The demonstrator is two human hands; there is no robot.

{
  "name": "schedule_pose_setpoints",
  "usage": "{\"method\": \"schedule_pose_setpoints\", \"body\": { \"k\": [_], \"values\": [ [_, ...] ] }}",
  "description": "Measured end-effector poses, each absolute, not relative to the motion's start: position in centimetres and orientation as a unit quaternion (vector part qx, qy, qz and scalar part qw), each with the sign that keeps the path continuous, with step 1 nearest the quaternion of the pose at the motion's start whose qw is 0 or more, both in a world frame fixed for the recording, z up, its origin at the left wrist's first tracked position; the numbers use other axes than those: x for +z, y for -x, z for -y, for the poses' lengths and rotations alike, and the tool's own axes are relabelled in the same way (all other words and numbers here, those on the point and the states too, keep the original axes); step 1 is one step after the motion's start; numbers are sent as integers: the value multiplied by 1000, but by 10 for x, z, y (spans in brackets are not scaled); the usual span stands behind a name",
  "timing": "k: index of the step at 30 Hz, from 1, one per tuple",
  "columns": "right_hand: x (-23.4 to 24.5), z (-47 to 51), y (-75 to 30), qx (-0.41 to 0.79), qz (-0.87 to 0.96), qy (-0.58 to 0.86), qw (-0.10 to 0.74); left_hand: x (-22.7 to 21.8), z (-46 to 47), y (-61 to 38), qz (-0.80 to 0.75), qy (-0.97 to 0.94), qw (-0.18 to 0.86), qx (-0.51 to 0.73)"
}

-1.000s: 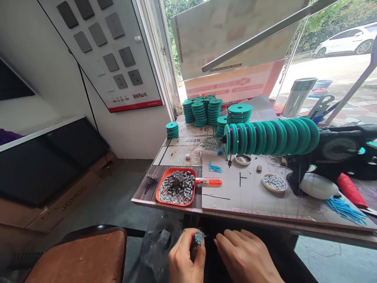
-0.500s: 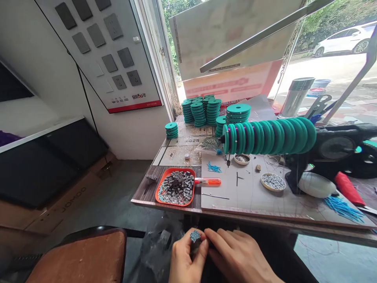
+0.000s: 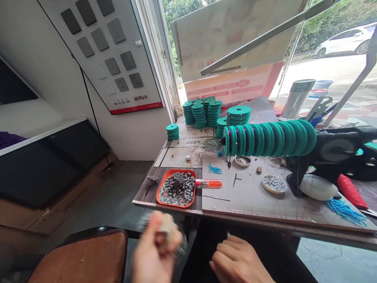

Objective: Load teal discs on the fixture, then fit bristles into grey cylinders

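My left hand (image 3: 156,251) is smeared by motion, below the front edge of the table. Its fingers are curled round a bundle, blurred to a pale beige patch (image 3: 168,228). My right hand (image 3: 235,260) hangs over my dark lap, fingers folded in; a tiny bright spot shows by its fingertips, too small to name. Nearest to the left hand is an orange-red tray (image 3: 193,196) full of dark metal cylinders (image 3: 187,191) and small silvery beads. An orange-handled screwdriver (image 3: 209,183) lies against the tray's right side.
On the table stand stacks of green discs (image 3: 200,116) and a row of green discs on a machine spindle (image 3: 268,137). A round dish of grey pieces (image 3: 273,184), blue strips (image 3: 346,212) and a thin rod (image 3: 216,197) lie nearer. A brown chair (image 3: 79,257) stands at left.
My hands were together around a bundle with blue-grey tips. They have parted: the left swung left and up with the bundle, while the right moved slightly and stayed folded.
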State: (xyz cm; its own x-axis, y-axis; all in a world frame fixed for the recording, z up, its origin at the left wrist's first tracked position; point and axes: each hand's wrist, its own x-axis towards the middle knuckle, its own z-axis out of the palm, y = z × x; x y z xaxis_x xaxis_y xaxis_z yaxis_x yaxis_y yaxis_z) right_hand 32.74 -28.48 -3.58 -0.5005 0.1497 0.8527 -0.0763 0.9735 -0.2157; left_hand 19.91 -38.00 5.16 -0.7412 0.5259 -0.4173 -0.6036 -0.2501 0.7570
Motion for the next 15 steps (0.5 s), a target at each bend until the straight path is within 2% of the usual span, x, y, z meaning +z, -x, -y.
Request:
{"method": "schedule_pose_setpoints", "body": {
  "k": [2,3,6,8,9,11,15],
  "values": [
    [-39,285,-333,178,868,43,462,62,387,-182,-493,-8,197,847],
    [-39,286,-334,211,869,56,443,61,392,-176,-527,-31,197,826],
    [-40,288,-334,251,854,68,450,36,400,-179,-627,-63,413,658],
    [-40,289,-330,224,842,66,487,12,402,-192,-636,-91,482,595],
    [-40,289,-329,205,839,69,499,1,401,-201,-650,-110,488,572],
    [-41,289,-327,186,837,81,509,-14,398,-216,-684,-132,435,571],
    [-43,291,-329,247,859,85,440,-21,391,-229,-685,-146,375,608]
  ]
}}
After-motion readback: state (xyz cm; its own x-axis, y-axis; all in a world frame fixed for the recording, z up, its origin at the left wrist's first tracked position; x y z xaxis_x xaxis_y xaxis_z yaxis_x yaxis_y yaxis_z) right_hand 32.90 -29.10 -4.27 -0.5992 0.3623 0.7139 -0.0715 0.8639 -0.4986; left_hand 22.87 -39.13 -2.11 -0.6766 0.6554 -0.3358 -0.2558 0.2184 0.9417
